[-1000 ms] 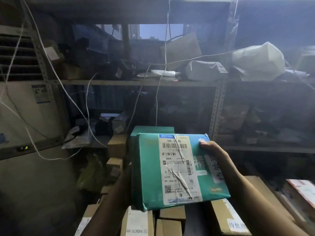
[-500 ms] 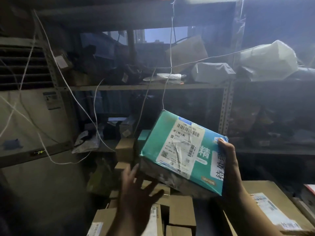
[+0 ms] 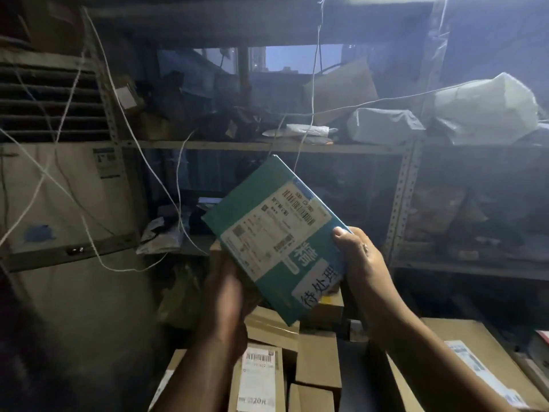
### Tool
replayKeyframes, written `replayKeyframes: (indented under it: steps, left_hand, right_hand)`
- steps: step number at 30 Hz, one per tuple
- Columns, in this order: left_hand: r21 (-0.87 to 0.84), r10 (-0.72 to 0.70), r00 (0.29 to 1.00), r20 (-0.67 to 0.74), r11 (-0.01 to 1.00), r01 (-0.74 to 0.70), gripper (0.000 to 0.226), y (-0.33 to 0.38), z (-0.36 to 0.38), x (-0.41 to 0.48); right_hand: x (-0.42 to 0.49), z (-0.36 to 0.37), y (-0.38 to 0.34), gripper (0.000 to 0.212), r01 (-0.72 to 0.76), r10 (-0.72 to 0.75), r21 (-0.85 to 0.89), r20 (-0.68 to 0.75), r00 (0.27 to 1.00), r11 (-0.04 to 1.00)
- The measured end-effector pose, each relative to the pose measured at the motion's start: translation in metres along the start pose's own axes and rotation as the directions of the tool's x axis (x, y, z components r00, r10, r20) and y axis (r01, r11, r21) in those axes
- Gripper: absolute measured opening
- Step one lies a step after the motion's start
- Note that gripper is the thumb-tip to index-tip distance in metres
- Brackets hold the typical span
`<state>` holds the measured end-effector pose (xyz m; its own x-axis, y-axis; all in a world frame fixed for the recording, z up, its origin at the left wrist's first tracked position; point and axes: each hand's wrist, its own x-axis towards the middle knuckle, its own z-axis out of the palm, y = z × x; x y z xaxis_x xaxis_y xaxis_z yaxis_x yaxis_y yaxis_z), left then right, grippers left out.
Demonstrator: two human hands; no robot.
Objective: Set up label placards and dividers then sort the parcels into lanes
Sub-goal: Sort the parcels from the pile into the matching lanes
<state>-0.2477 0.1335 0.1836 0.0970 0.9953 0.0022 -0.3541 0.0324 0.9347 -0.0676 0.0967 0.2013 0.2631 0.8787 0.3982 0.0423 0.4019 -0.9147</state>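
Teal parcel (image 3: pixel 267 233) hung tilted between both hands above the cardboard boxes (image 3: pixel 318 361), label face toward the camera, its long axis running from upper left down to lower right. The right hand (image 3: pixel 365 269) pinched its right edge, thumb on the face; the left hand (image 3: pixel 228 292) lay against the lower-left edge, fingers hidden, their state unclear.

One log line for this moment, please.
teal parcel: tilted, held above cardboard boxes | right hand: grips right edge, thumb on top | left hand: at lower-left edge, fingers hidden
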Motion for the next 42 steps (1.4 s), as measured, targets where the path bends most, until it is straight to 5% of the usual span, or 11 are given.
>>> replayKeyframes:
  steps: [4,9,19,24,34,38,42]
  left_hand:
    - [0.111,-0.011,0.998,-0.063,0.994,0.018,0.048,0.019,-0.009,0.033]
    - [0.192,-0.116,0.992,0.044,0.976,0.105,0.091,0.028,-0.01,0.046]
    - [0.232,-0.177,0.952,0.252,0.966,0.118,0.08,0.015,0.004,0.055]
    - [0.275,-0.226,0.926,0.303,0.951,0.142,0.075,0.008,0.035,0.058]
    - [0.364,-0.212,0.843,0.494,0.931,0.021,0.076,-0.048,0.097,0.034]
    - [0.408,-0.253,0.849,0.464,0.912,0.048,0.081,-0.073,0.125,-0.003]
    - [0.435,-0.288,0.89,0.353,0.893,0.117,0.052,-0.102,0.151,-0.061]
  right_hand:
    - [0.013,-0.001,-0.006,0.021,-0.112,0.129,-0.096,0.197,0.972,0.989]
    - [0.025,-0.006,-0.005,0.045,-0.234,0.25,-0.088,0.298,0.921,0.968]
    - [0.026,-0.056,0.003,0.062,-0.375,0.411,-0.169,0.353,0.841,0.912]
    - [0.023,-0.078,0.007,0.082,-0.447,0.486,-0.193,0.296,0.822,0.874]
    - [-0.021,-0.156,0.008,0.054,-0.456,0.461,-0.115,0.014,0.887,0.882]
    - [-0.058,-0.196,0.0,0.047,-0.433,0.439,-0.157,0.005,0.899,0.888]
    - [-0.102,-0.231,0.008,0.042,-0.439,0.442,-0.169,-0.026,0.897,0.882]
